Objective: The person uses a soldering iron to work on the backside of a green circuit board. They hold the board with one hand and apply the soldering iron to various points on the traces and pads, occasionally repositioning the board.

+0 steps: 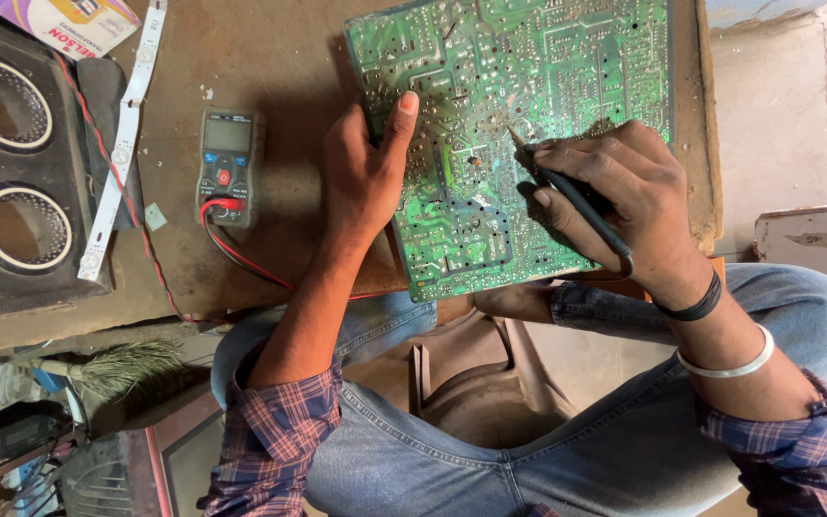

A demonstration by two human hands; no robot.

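Brown worktop [270, 67]: one green circuit board [519, 105], solder side up; one multimeter [226, 163]; two speaker cones [11, 163] in one cabinet. Left hand [366, 168] grasps the board's edge. Right hand [614, 206] pinches one black probe [567, 191], tip on board.

Low brown worktable [270, 57], its top scuffed and dusty. Lying directly on it: a green circuit board [490, 77] overhanging the near edge, a dark multimeter [226, 165] with red lead, and a white LED strip [124, 144] along its left side.
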